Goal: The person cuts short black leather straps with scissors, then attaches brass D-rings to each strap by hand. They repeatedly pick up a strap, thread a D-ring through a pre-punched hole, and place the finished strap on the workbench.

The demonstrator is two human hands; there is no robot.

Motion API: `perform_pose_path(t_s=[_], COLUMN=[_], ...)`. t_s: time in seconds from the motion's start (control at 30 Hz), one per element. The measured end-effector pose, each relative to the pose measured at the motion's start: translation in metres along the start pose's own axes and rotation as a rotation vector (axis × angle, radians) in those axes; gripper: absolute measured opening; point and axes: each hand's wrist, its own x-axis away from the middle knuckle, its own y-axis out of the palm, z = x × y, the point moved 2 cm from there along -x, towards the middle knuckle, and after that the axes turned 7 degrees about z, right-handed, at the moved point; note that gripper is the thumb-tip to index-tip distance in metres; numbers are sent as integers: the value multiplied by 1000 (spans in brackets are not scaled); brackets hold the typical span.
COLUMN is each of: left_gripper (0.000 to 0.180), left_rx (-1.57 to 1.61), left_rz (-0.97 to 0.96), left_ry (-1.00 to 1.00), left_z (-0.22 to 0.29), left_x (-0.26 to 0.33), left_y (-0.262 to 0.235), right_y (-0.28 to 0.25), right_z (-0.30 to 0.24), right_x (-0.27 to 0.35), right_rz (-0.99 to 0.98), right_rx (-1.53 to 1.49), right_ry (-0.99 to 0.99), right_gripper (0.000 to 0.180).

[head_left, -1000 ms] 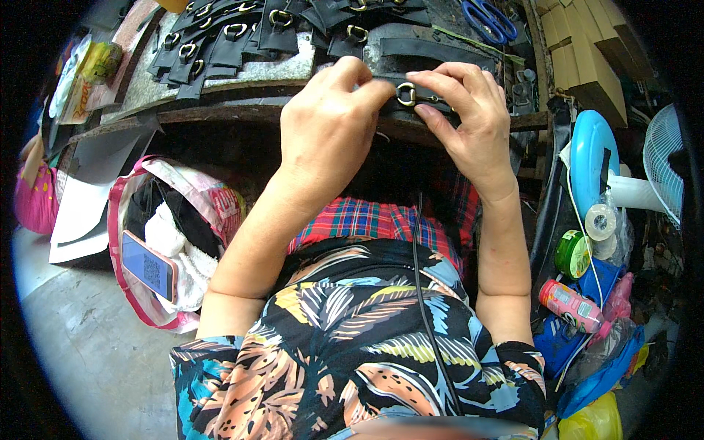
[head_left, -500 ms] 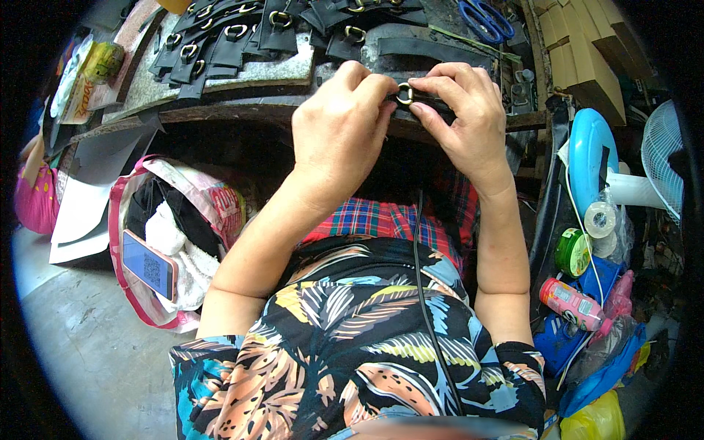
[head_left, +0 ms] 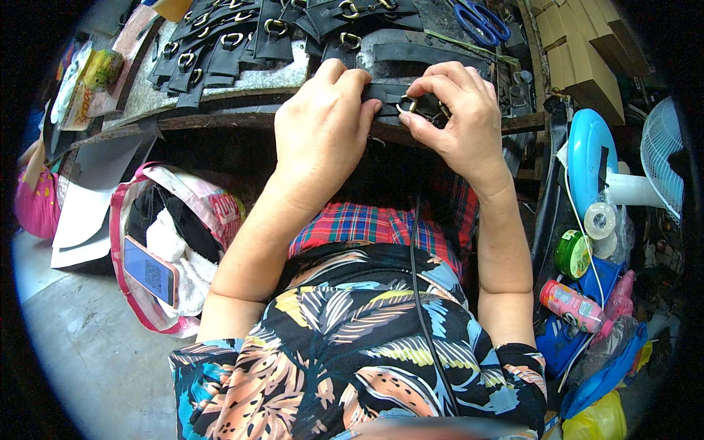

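Observation:
At the bench's near edge, a short black strap (head_left: pixel 384 92) lies stretched between my two hands. A gold-coloured D-ring (head_left: pixel 406 105) sits on it toward the right. My right hand (head_left: pixel 466 121) pinches this ring between thumb and forefinger. My left hand (head_left: pixel 319 125) is closed at the strap's left end, its thumb beside the curled fingers; the fingertips' grip is partly hidden. Behind the hands lies a longer flat black strip (head_left: pixel 433 55). Several finished-looking black straps with metal rings (head_left: pixel 227 55) are heaped at the back left.
Blue-handled scissors (head_left: pixel 480 26) lie at the back right, near stacked cardboard (head_left: pixel 587 62). A blue and white fan (head_left: pixel 590 150) stands at the right, above a pink bottle (head_left: pixel 572 304). An open bag (head_left: pixel 121 257) with a phone (head_left: pixel 150 271) is at my left.
My left hand has moved left, away from the ring, so more strap shows between the hands. The D-ring has tilted in my right fingers.

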Motion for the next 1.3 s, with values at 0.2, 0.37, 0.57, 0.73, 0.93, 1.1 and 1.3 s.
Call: perform_pose_path(t_s=[0.2, 0.37, 0.57, 0.73, 0.93, 1.1, 1.3], left_gripper=[26, 22, 19, 14, 27, 33, 29], left_rx=[23, 51, -22, -95, 31, -20, 116], left_rz=[-19, -4, 129, 41, 117, -24, 29], left_ry=[16, 42, 231, 269, 423, 482, 429], left_z=[-4, -3, 4, 6, 13, 16, 14], left_x=[-1, 1, -2, -3, -11, -10, -12], left_y=[-1, 2, 2, -4, 5, 13, 17], right_y=[0, 0, 0, -32, -63, -52, -52], right_z=[1, 1, -2, 14, 30, 24, 28], right_x=[1, 0, 2, 6, 22, 31, 33], right_rz=[-13, -14, 7, 137, 198, 155, 97], right_rx=[17, 26, 28, -119, 35, 119, 93], right_ry=[-13, -30, -11, 115, 202, 184, 190], right_gripper=[26, 28, 29, 22, 11, 19, 14])
